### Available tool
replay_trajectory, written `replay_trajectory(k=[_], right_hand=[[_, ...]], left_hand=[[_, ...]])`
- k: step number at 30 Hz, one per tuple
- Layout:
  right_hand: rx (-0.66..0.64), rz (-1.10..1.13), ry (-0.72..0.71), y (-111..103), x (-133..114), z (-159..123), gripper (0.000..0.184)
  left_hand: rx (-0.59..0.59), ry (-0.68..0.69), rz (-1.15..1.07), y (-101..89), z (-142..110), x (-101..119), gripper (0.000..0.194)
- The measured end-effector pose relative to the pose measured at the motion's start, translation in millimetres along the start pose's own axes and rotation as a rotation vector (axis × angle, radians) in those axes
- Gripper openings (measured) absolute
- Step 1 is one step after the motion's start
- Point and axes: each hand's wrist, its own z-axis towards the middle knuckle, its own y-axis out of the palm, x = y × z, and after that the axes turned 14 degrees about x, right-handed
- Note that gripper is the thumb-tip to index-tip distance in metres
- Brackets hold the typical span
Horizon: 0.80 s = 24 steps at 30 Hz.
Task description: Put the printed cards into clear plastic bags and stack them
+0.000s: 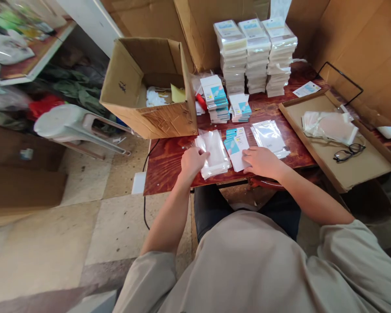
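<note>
With the fingers of the left hand curled in, only a narrow gap beside the thumb, touches the left side of the clear sleeves on the red tabletop; cannot tell about any pinch on a sleeve. With the fingers of the right hand spread fairly wide, touches the right edge of the top printed card, over a fanned pile of cards; cannot tell about a firm grip there either. Finds that card just left of the right fingers, between both hands, so nearer to the right hand than to the left. Sees its long axis running away from the body, far end tipped slightly leftward, roughly parallel to the long axis of the sleeves just beside it. Has the sleeved cards just beyond the right hand, and the open carton past the sleeves, farther off to the left
</note>
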Motion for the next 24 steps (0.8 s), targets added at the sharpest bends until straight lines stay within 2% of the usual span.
replay_trajectory(k=[2, 6, 8, 10, 13, 16, 18, 21, 24], right_hand=[[-0.061, -0.046, -0.028, -6, -5, 2, 0.025], [-0.084, -0.103, -0.029, -15, -15, -2, 0.021], [-0.084, -0.106, 0.016, -18, -19, -7, 0.022], [-0.054, -0.096, 0.071, -18, -21, -12, 0.023], [0.129, -0.084, 0.159, -15, -18, -21, 0.027], [0.435, -0.079, 0.298, -11, -13, -29, 0.034], [0.592, -0.069, 0.417, -8, -11, -32, 0.04], [0.719, 0.003, 0.59, -3, -13, -35, 0.05], [0.813, 0.191, 0.733, 4, -20, -35, 0.052]], left_hand=[[0.025, 0.076, 0.047, -4.2, -5, -1, 0.03], [0.144, 0.238, 0.027, -11.7, -18, -1, 0.039], [0.205, 0.239, -0.065, -12.0, -20, -1, 0.033], [0.236, 0.178, -0.176, -9.5, -19, -1, 0.025], [0.216, 0.105, -0.275, -3.3, -12, -2, 0.025], [0.169, 0.107, -0.216, 2.8, -6, -6, 0.038], [0.142, 0.146, -0.151, 6.4, -4, -8, 0.043], [0.13, 0.221, -0.121, 11.2, -6, -8, 0.039], [0.193, 0.184, -0.132, 14.7, -8, -7, 0.037]])
